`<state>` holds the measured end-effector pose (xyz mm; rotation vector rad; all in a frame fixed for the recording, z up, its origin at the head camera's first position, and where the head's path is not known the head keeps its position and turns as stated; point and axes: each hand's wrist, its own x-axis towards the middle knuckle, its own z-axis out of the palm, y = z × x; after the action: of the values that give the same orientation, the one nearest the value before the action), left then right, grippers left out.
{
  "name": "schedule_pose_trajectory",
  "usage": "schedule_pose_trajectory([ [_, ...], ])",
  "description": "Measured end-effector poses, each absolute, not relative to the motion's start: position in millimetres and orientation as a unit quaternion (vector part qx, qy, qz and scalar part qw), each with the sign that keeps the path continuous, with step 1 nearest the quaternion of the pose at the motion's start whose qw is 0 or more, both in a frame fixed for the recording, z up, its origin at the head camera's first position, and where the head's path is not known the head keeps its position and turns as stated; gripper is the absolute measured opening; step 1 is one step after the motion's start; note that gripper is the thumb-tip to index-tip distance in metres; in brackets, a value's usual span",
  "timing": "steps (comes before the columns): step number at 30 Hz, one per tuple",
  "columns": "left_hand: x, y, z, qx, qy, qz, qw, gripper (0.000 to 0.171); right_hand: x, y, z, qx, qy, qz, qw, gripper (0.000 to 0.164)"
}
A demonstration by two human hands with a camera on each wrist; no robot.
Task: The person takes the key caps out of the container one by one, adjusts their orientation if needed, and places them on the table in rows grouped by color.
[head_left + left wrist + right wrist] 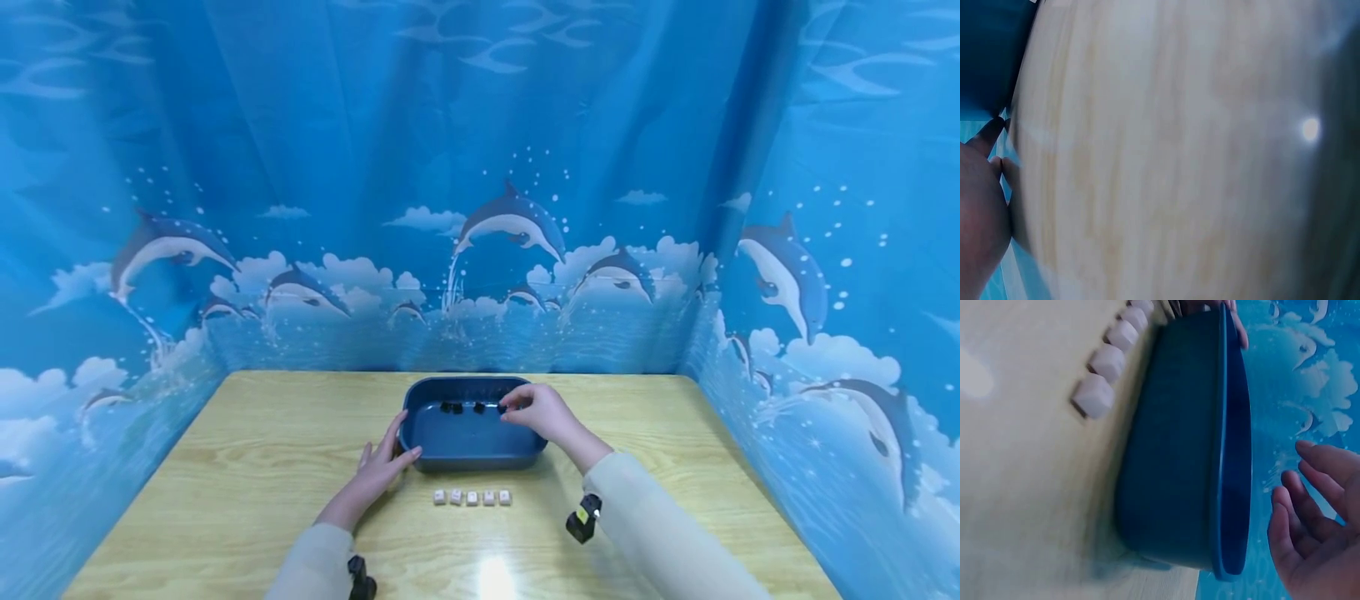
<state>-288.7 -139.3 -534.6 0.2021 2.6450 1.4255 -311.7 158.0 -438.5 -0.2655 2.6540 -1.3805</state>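
A dark blue rectangular tub (480, 463) sits on the table, with several small black keycap-like cubes (457, 408) in a row along its far inside. My left hand (382, 471) touches the tub's left end from outside, thumb at the near corner and fingers stretched along the side. Over the tub's right part is my right hand (543, 410), its fingertips close to the rightmost black cube (502, 407). In the right wrist view the fingers (1310, 519) are spread and loosely bent, with nothing visible between them. Several white keycaps (472, 498) stand in a row before the tub.
The light wooden table (300, 433) reaches back to a blue curtain (337, 208) printed with dolphins, which also hangs at both sides. A small black camera (583, 518) is strapped to the right wrist and another (362, 579) to the left.
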Motion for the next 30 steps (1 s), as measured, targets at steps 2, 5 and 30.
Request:
schedule_pose_trajectory([
  [2,-289,-140,-536,0.069,0.877,0.471,0.066,0.076,-323,154,-439,-0.085,0.878,-0.464,0.086,0.019],
  [5,-289,-141,-537,0.076,0.877,0.470,0.065,0.075,-339,149,-443,-0.082,0.869,-0.475,0.113,0.021],
  [30,-287,-141,-534,0.073,0.876,0.473,0.065,0.075,-379,125,-484,-0.074,0.832,-0.504,0.220,0.037],
])
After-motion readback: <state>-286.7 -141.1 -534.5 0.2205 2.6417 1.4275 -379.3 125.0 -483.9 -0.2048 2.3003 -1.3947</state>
